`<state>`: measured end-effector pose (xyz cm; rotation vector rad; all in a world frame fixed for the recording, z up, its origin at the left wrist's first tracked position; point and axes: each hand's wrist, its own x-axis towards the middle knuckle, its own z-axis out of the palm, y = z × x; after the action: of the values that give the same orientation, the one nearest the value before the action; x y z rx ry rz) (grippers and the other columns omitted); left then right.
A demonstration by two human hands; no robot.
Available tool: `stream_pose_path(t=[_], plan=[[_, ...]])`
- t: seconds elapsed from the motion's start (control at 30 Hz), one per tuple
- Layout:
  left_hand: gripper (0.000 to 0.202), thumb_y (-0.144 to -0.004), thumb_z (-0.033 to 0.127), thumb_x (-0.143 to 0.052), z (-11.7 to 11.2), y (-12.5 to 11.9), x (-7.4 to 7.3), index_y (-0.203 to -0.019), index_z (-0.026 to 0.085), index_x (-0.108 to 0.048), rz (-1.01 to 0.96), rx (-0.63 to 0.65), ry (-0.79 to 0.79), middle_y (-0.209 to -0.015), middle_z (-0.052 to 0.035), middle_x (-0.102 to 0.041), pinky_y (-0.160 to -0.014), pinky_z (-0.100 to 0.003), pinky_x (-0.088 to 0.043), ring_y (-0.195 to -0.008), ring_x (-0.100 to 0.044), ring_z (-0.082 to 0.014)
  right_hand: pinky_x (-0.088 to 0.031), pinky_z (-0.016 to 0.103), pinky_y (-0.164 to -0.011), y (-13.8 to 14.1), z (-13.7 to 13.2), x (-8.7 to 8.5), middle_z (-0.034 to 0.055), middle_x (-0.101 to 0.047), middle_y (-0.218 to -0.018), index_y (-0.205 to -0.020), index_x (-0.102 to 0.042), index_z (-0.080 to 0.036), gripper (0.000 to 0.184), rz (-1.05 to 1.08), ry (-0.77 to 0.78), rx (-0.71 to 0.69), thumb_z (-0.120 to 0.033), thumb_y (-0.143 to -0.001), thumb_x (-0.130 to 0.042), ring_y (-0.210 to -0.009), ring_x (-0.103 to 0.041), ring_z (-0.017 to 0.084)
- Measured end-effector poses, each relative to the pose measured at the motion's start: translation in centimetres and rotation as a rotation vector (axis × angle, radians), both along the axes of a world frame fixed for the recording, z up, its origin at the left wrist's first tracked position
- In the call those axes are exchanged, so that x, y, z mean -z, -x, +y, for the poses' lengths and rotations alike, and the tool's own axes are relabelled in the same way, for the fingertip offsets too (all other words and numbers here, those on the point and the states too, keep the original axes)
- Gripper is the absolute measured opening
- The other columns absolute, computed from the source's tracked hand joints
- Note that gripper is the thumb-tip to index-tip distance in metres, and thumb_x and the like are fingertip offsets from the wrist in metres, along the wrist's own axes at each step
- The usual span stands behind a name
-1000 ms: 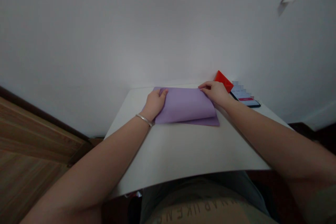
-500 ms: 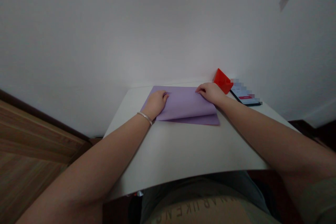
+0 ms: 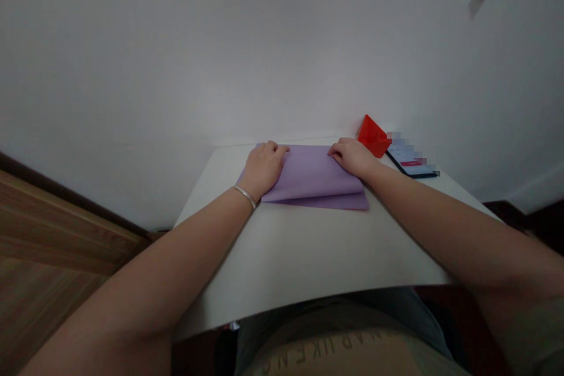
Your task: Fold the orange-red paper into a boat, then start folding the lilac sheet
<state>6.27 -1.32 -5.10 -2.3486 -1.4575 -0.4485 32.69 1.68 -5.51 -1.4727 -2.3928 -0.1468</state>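
Purple sheet under left fingers; right fingers too

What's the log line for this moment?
left hand: on folded purple paper | right hand: at paper's right edge | beside: red paper, smartphone

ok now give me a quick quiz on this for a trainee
1. True or false: the purple sheet lies doubled over on the white table.
2. Which hand is nearer the red piece? A: the left hand. B: the right hand.
3. Fill in the blank: the metal bangle is on the ____ wrist.

Key: 1. true; 2. B; 3. left
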Motion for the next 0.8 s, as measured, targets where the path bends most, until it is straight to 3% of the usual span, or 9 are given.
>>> stream_pose_path(t=[0.1,0.23,0.33,0.43,0.57,0.7,0.8], plan=[[0.034,-0.094,0.021,-0.043,0.6,0.1,0.1,-0.118,0.029,-0.066,0.083,0.184,0.002,-0.122,-0.0093,-0.058,-0.095,-0.04,-0.041,-0.109,-0.051,-0.0262,-0.043,0.036,-0.087,-0.1,-0.1,0.3,0.0149,-0.065,-0.104,-0.101,-0.075,-0.015,0.028,-0.05,-0.079,-0.047,-0.02,-0.089,-0.049,-0.1,-0.056,0.025],[0.036,-0.094,0.019,-0.042,1.3,0.4,0.3,-0.117,0.028,-0.068,0.094,0.341,0.169,-0.119,-0.0054,-0.064,-0.098,-0.035,-0.041,-0.11,-0.053,-0.0211,-0.043,0.036,-0.09,-0.2,0.1,0.6,0.0114,-0.067,-0.106,-0.107,-0.074,-0.021,0.035,-0.083,-0.084,-0.205,-0.017,-0.091,-0.044,-0.102,-0.054,0.025],[0.037,-0.094,0.018,-0.039,1.6,0.4,0.4,-0.118,0.024,-0.067,0.062,0.359,0.236,-0.117,-0.0056,-0.066,-0.096,-0.032,-0.043,-0.107,-0.056,-0.0201,-0.043,0.033,-0.092,-0.1,0.4,0.5,0.0096,-0.07,-0.102,-0.112,-0.072,-0.02,0.038,-0.077,-0.01,-0.278,-0.011,-0.089,-0.044,-0.098,-0.058,0.021],[0.039,-0.093,0.018,-0.038,1.6,0.4,0.5,-0.118,0.022,-0.068,0.058,0.351,0.23,-0.114,-0.0063,-0.067,-0.096,-0.033,-0.043,-0.105,-0.058,-0.0205,-0.045,0.031,-0.089,0.2,0.2,-0.3,0.0121,-0.069,-0.101,-0.111,-0.073,-0.016,0.035,-0.1,0.027,-0.261,-0.014,-0.086,-0.049,-0.093,-0.062,0.021],[0.039,-0.091,0.017,-0.04,1.3,0.0,0.4,-0.118,0.019,-0.068,0.09,0.328,0.215,-0.113,-0.0082,-0.067,-0.097,-0.034,-0.043,-0.103,-0.058,-0.0209,-0.047,0.033,-0.079,1.4,-0.7,-1.5,0.0134,-0.069,-0.098,-0.107,-0.074,-0.015,0.032,-0.174,0.057,-0.198,-0.031,-0.086,-0.055,-0.089,-0.063,0.024],[0.038,-0.091,0.019,-0.041,0.7,-0.4,0.0,-0.118,0.016,-0.068,0.103,0.309,0.212,-0.112,-0.0097,-0.066,-0.097,-0.035,-0.044,-0.102,-0.058,-0.0217,-0.047,0.036,-0.073,2.7,-1.7,-1.9,0.0166,-0.067,-0.099,-0.104,-0.073,-0.015,0.046,-0.231,0.073,-0.07,-0.052,-0.084,-0.055,-0.088,-0.064,0.028],[0.038,-0.091,0.019,-0.041,0.5,-0.7,-0.2,-0.118,0.015,-0.067,0.108,0.287,0.208,-0.113,-0.0097,-0.066,-0.097,-0.035,-0.044,-0.103,-0.058,-0.0218,-0.047,0.037,-0.072,3.5,-2.3,-2.0,0.0185,-0.065,-0.103,-0.102,-0.072,-0.014,0.053,-0.263,0.077,0.005,-0.059,-0.084,-0.051,-0.092,-0.062,0.03]])
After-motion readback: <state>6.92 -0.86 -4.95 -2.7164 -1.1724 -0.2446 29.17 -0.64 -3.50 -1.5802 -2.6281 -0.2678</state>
